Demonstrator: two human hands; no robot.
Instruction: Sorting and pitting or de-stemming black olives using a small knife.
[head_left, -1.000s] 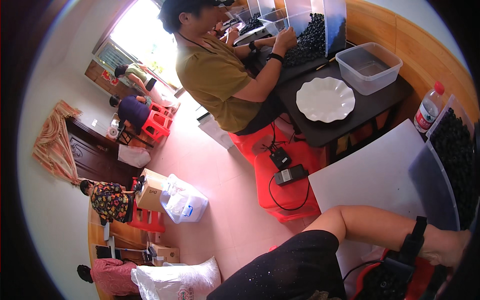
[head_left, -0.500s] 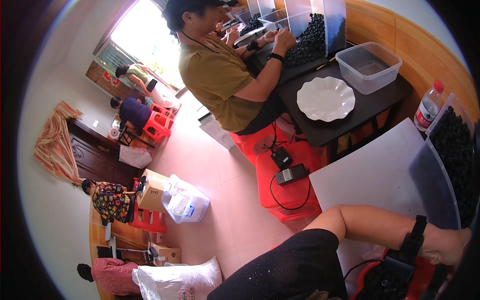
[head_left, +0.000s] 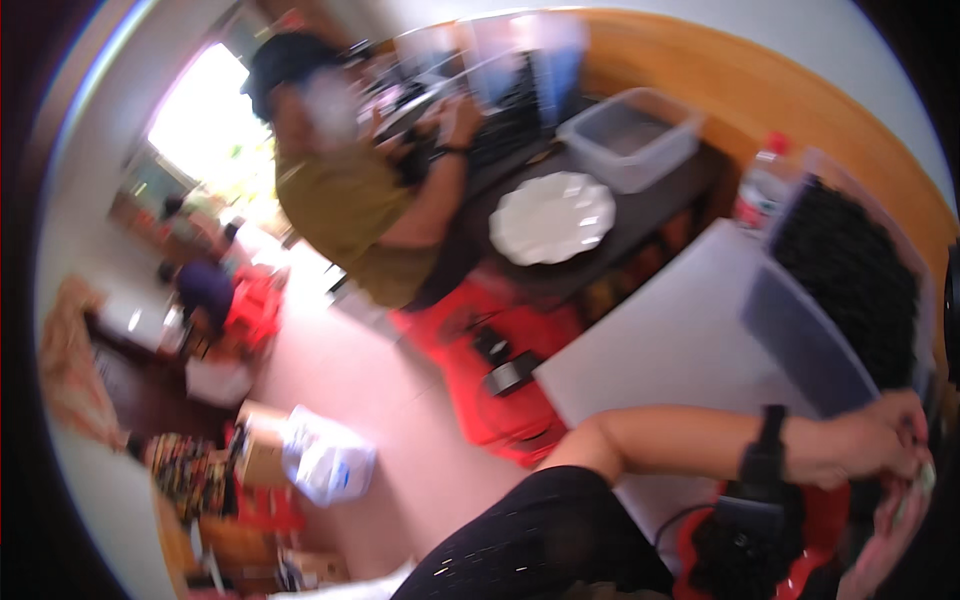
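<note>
Head view, blurred by motion.

Two own hands at lower right edge. Left hand (head_left: 880,440), black wristband (head_left: 765,460) on the wrist, forearm crossing from lower centre; fingers curled in, touching the near corner of one clear plastic bin heaped with small dark pieces (head_left: 850,280). Right hand (head_left: 895,520) just below, at the rim of the picture, fingers bent around one small pale object (head_left: 920,480); kind of object cannot be told. How tight either grip is: cannot tell.

Bin standing at the right end of one white counter (head_left: 660,350), tilted in the view.

Beyond it, one dark counter (head_left: 660,210) carrying: one white scalloped plate (head_left: 552,217); one clear empty plastic tub (head_left: 630,135) just beside the plate; one further clear bin of dark pieces (head_left: 515,115) at the far end.

One clear plastic bottle with red cap (head_left: 765,180) and a band label, between the two counters, upright.

One other person in an olive shirt (head_left: 345,210) seated at the dark counter, hand on the far bin.

One red plastic stool (head_left: 500,370) below, two small black devices on it.

On the floor at left: one white sack with blue print (head_left: 330,465), one brown cardboard box (head_left: 262,445) touching it.
</note>
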